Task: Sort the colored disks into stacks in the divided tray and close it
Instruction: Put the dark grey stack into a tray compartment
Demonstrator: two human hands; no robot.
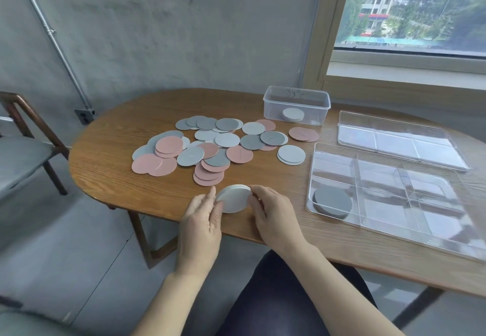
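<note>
A small stack of white disks [233,199] sits tilted near the table's front edge, held between both hands. My left hand [202,220] touches its left rim and my right hand [268,213] curls round its right rim. Behind them, pink, grey and white disks [210,146] lie scattered over the table. The clear divided tray [389,193] is to the right, with a stack of dark grey disks [332,202] in its near-left compartment. Its clear lid [394,142] lies behind it.
A clear plastic tub [297,104] at the back holds a few white disks [292,114]. The wooden table [105,167] has a rounded left end. A chair [23,151] stands at left, and a window is at the right behind the table.
</note>
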